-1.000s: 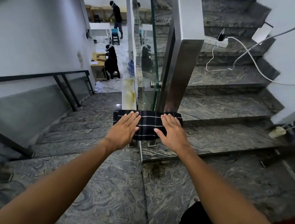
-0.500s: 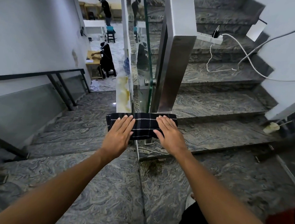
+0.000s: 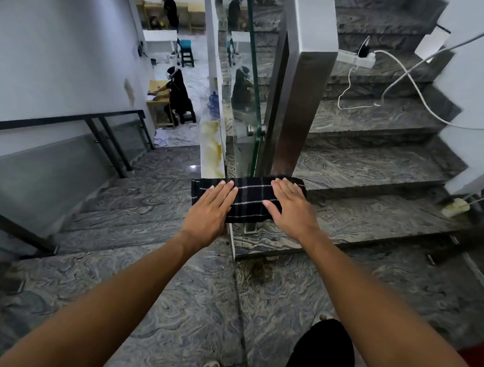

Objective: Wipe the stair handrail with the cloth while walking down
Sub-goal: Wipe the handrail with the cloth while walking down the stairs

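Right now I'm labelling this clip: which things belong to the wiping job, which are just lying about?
Job:
left hand
right hand
dark striped cloth
steel handrail

Lying about:
power strip
white cable
blue stool
water bottle

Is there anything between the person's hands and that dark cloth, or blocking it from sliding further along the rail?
Nothing lies between them: the left hand and right hand both press flat on the cloth. Just beyond the cloth, the steel post rises, so it would block a straight push forward.
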